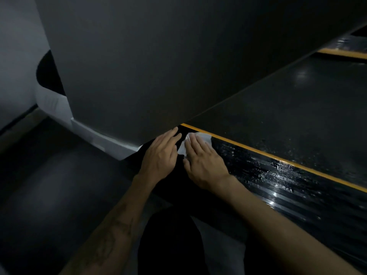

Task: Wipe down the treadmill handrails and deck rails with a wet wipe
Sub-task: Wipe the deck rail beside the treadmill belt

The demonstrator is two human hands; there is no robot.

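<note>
A white wet wipe point(204, 138) lies flat on the near black ribbed deck rail point(278, 187) of the treadmill, at its front end. My right hand point(202, 161) presses flat on the wipe, fingers together, covering most of it. My left hand point(160, 153) rests just to the left of it, palm down with fingers extended, its fingertips at the wipe's edge and close to the dark motor cover point(139, 66). The rail behind my right hand glistens wet. A yellow stripe point(278, 158) runs between the rail and the black belt point(288, 108).
The tall dark motor cover rises right in front of my hands. A white base panel point(95, 135) runs along its foot at the left. The far deck rail with its yellow stripe point(345, 53) shows at the top right. Dark floor point(49, 185) lies at the left.
</note>
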